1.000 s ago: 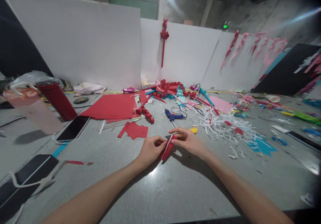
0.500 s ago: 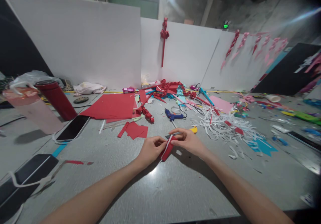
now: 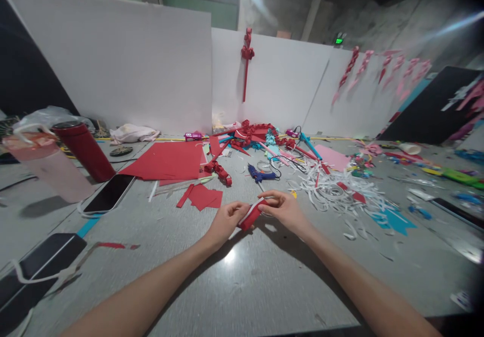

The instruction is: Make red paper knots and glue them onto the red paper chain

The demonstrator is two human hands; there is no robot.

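Note:
A short rolled piece of red paper with a white strip along its edge (image 3: pixel 251 218) is held between my two hands, just over the tabletop. My left hand (image 3: pixel 226 221) pinches its left end between thumb and fingers. At the other end, my right hand (image 3: pixel 283 211) grips it with thumb and bent fingers. Beyond the hands lies a blue glue gun (image 3: pixel 261 174) with a dark cord. A small yellow thing (image 3: pixel 294 194) shows just behind my right hand, mostly hidden.
Red paper sheets (image 3: pixel 166 160) and red scraps (image 3: pixel 204 197) lie to the left. White paper shreds (image 3: pixel 333 181) pile up at the right. A red bottle (image 3: pixel 83 150), a pink bottle (image 3: pixel 53 168) and a phone (image 3: pixel 109 194) stand or lie at far left. A white partition (image 3: pixel 280 80) rises behind.
The red paper piece has turned from steep to more slanted, lying flatter between my fingers. Both hands stay close together around it, and the yellow thing is more covered by my right hand.

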